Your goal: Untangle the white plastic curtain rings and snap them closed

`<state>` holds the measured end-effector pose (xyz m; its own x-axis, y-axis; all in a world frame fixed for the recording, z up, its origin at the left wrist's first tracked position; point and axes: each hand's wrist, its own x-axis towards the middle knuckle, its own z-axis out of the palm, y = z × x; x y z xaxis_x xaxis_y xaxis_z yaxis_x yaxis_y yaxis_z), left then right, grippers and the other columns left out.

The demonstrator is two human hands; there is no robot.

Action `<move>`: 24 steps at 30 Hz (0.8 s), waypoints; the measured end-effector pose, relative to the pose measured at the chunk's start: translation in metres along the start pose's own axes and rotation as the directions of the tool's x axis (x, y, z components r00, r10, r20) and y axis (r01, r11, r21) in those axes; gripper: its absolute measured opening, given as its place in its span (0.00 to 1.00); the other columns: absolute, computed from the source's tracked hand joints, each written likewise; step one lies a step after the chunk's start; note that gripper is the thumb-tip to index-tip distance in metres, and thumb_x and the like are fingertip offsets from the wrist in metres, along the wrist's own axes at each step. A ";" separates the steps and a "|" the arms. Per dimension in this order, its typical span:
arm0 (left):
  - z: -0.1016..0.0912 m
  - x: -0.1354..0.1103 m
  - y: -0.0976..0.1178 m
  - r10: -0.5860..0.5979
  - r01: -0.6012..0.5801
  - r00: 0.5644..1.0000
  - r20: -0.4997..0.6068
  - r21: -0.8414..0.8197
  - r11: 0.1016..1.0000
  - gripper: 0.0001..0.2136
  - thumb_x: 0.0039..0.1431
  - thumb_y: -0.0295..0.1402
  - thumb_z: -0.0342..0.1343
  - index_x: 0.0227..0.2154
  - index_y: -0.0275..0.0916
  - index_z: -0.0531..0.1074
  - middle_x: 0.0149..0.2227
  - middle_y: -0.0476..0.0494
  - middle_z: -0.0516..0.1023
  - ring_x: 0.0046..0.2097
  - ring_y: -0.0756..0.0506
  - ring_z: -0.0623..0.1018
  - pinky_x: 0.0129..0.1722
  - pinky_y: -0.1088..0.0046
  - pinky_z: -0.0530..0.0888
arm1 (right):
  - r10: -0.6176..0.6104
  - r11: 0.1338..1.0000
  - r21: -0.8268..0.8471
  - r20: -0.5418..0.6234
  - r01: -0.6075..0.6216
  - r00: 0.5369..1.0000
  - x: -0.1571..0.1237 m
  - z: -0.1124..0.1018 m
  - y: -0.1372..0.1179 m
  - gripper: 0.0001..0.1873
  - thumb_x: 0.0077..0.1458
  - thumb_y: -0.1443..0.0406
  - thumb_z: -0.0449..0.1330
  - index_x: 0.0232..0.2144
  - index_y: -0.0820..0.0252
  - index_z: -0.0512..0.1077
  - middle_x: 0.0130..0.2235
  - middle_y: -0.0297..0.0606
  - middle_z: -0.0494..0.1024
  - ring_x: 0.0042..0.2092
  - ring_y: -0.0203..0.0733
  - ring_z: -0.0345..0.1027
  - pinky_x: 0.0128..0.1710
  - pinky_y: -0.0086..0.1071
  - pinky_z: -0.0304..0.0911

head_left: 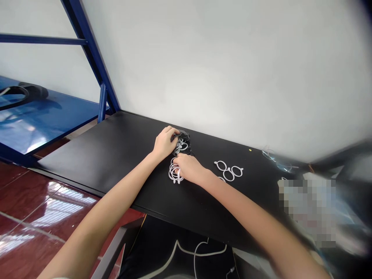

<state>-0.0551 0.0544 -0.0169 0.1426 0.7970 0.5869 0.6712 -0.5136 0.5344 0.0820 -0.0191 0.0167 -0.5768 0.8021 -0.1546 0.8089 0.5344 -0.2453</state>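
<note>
My left hand [165,142] is closed on the edge of a small crumpled black bag [189,139] lying on the black table. Several white plastic rings with small tabs [183,145] show inside the bag's mouth. Just in front of the bag, my right hand [190,169] has its fingers closed round a bunch of white rings [173,172], which hang below the fingertips. To the right, a few more white rings [229,175] lie loose on the table, one partly hidden behind my right forearm.
The black table [110,151] runs along a white wall. Clear eyeglasses [279,161] and a blurred plastic packet [308,209] sit at its right side. A blue metal frame [99,62] stands at left. White cables [186,254] hang below the front edge.
</note>
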 end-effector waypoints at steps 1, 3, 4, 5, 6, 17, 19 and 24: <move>0.000 0.000 0.000 0.001 -0.001 1.000 -0.001 -0.001 1.000 0.09 0.54 0.23 0.52 0.35 0.40 0.73 0.37 0.46 0.74 0.37 0.46 0.74 0.35 0.71 0.70 | -0.011 1.000 0.000 0.001 0.011 1.000 -0.002 -0.001 0.000 0.03 0.53 0.72 0.59 0.31 0.63 0.73 0.43 0.49 0.75 0.39 0.45 0.72 0.31 0.30 0.57; -0.001 0.000 0.000 0.003 -0.003 1.000 -0.003 -0.001 1.000 0.09 0.54 0.23 0.52 0.35 0.40 0.73 0.37 0.46 0.74 0.37 0.46 0.74 0.35 0.71 0.70 | -0.032 0.999 0.017 0.010 0.032 0.999 -0.006 -0.003 0.001 0.02 0.53 0.72 0.59 0.32 0.63 0.72 0.43 0.47 0.75 0.38 0.42 0.71 0.30 0.29 0.56; -0.001 0.000 0.000 0.004 -0.004 1.000 -0.004 0.000 1.000 0.09 0.54 0.23 0.52 0.35 0.40 0.73 0.37 0.46 0.74 0.37 0.46 0.74 0.34 0.71 0.70 | -0.039 0.999 0.028 0.017 0.039 0.999 -0.009 -0.005 0.002 0.03 0.53 0.72 0.59 0.32 0.63 0.72 0.41 0.44 0.75 0.37 0.40 0.71 0.30 0.28 0.56; -0.001 0.000 0.001 0.005 -0.005 1.000 -0.005 0.002 1.000 0.09 0.54 0.23 0.52 0.35 0.40 0.73 0.37 0.46 0.74 0.37 0.46 0.74 0.34 0.71 0.70 | -0.044 0.998 0.053 0.023 0.043 0.999 -0.012 -0.007 0.003 0.04 0.53 0.72 0.59 0.33 0.62 0.71 0.39 0.41 0.76 0.35 0.38 0.70 0.29 0.27 0.55; -0.002 0.000 0.001 0.005 -0.005 1.000 -0.005 0.004 1.000 0.09 0.54 0.23 0.52 0.35 0.40 0.73 0.37 0.46 0.74 0.37 0.46 0.74 0.34 0.71 0.70 | -0.050 0.994 0.102 0.024 0.047 0.998 -0.015 -0.010 0.006 0.04 0.53 0.72 0.58 0.34 0.62 0.71 0.36 0.38 0.76 0.34 0.36 0.69 0.29 0.26 0.55; 0.000 0.000 -0.001 0.004 -0.004 1.000 0.010 0.012 1.000 0.09 0.54 0.24 0.52 0.36 0.40 0.73 0.38 0.46 0.75 0.37 0.46 0.74 0.34 0.72 0.70 | -0.028 0.957 0.288 0.030 0.018 0.999 -0.028 -0.007 0.011 0.05 0.47 0.69 0.61 0.31 0.60 0.74 0.31 0.34 0.77 0.32 0.36 0.68 0.29 0.26 0.54; 0.000 0.000 -0.002 0.005 -0.005 1.000 0.010 0.012 1.000 0.08 0.54 0.24 0.52 0.36 0.40 0.73 0.38 0.46 0.75 0.37 0.47 0.74 0.34 0.72 0.70 | -0.032 0.978 0.209 0.066 0.018 0.997 -0.031 -0.006 0.005 0.04 0.47 0.67 0.61 0.30 0.60 0.74 0.31 0.35 0.77 0.32 0.37 0.68 0.28 0.27 0.53; 0.000 -0.001 -0.002 0.010 -0.010 1.000 0.008 0.022 1.000 0.08 0.54 0.24 0.52 0.35 0.40 0.72 0.37 0.47 0.75 0.37 0.47 0.74 0.35 0.72 0.70 | -0.064 0.996 0.068 0.116 0.056 0.991 -0.035 -0.008 -0.003 0.04 0.51 0.68 0.60 0.32 0.61 0.73 0.36 0.39 0.74 0.35 0.39 0.68 0.29 0.28 0.54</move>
<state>-0.0560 0.0550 -0.0185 0.1550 0.7941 0.5877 0.6853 -0.5150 0.5150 0.1008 -0.0467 0.0305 -0.6368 0.7299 -0.2485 0.7653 0.5593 -0.3186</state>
